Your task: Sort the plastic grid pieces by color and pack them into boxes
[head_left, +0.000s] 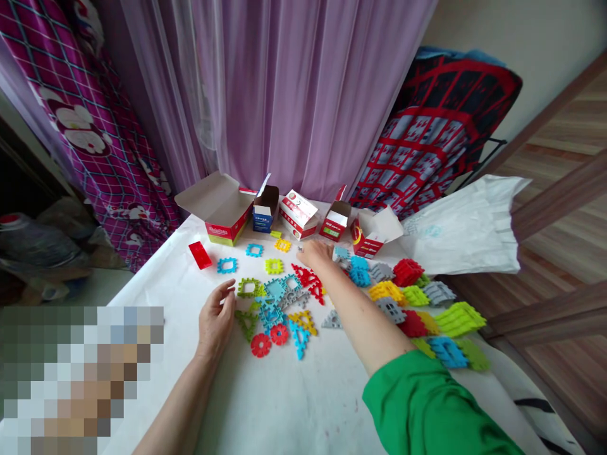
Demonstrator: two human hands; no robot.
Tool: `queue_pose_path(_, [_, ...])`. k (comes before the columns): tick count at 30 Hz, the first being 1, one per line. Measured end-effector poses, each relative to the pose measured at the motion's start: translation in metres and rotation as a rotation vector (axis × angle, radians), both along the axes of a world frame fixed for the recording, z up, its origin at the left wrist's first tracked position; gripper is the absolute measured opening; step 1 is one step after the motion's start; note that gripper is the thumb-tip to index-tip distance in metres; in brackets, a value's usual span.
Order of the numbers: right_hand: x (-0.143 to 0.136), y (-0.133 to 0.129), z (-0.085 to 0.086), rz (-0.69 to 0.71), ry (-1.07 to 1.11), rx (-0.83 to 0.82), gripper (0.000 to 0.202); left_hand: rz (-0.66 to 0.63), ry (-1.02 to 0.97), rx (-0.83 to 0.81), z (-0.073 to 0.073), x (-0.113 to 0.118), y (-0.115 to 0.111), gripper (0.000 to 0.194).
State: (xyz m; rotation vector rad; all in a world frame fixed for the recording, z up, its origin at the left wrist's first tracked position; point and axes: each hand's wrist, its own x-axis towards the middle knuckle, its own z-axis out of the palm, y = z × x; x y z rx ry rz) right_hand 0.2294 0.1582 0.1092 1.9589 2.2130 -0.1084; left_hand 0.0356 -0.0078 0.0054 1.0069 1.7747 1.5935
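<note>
My left hand (217, 315) rests on the white cloth with its fingers loosely bent and apart, holding nothing. Beside its fingertips lies a green square-frame building piece (247, 287). My right hand (315, 253) reaches to the back of the table in front of the boxes, its fingers pinched together; a small greyish bit shows at the fingertips, too small to name. Under the right forearm are red triangular pieces (308, 278). Between the hands spread blue square pieces (275, 289), a yellow triangle (303, 321), a blue triangle (299, 338) and red round pieces (260, 345).
Several opened cartons stand along the back, among them a large red-green box (227, 227) and a blue box (263, 218). Stacked pieces (459, 319) fill the right side. A red block (200, 255) lies left, and a white bag (469, 227) sits back right.
</note>
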Motion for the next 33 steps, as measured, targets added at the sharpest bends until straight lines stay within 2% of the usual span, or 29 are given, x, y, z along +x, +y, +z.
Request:
queue_pose_path(3, [-0.006,-0.022,0.007,0.038,0.017,-0.076,0.039,-0.003,0.000,0.002,0.001,0.001,0.000,0.047])
queue_pose_path(5, [-0.006,-0.033,0.012,0.116,0.028,-0.127,0.040,-0.005,0.003,0.005,0.002,0.000,0.000,0.047])
queue_pose_path(10, [0.006,-0.042,0.021,0.320,0.044,-0.114,0.033,-0.007,0.010,0.006,0.001,-0.001,-0.001,0.046])
queue_pose_path(15, [0.013,-0.050,0.007,0.484,0.011,-0.085,0.034,-0.008,0.015,0.004,-0.001,-0.001,-0.001,0.047])
queue_pose_path(18, [0.013,-0.052,-0.003,0.598,-0.020,-0.053,0.027,-0.014,0.020,0.007,-0.002,-0.002,0.000,0.047])
queue_pose_path(21, [0.016,-0.052,0.002,0.696,-0.063,0.009,0.023,-0.015,0.023,0.003,-0.003,-0.003,0.000,0.046])
queue_pose_path(24, [0.029,-0.060,0.018,0.638,-0.029,0.074,0.024,-0.012,0.016,-0.002,-0.003,-0.003,0.001,0.046])
queue_pose_path(27, [0.056,-0.084,0.028,0.519,0.019,0.098,0.023,-0.008,0.006,-0.007,-0.002,-0.002,0.000,0.046])
queue_pose_path(29, [0.076,-0.105,0.026,0.460,0.005,0.064,0.021,-0.004,0.001,-0.013,-0.001,-0.001,0.000,0.046])
queue_pose_path(33, [0.106,-0.139,0.010,0.334,-0.088,-0.032,0.021,-0.005,0.020,-0.023,0.001,0.000,-0.001,0.045])
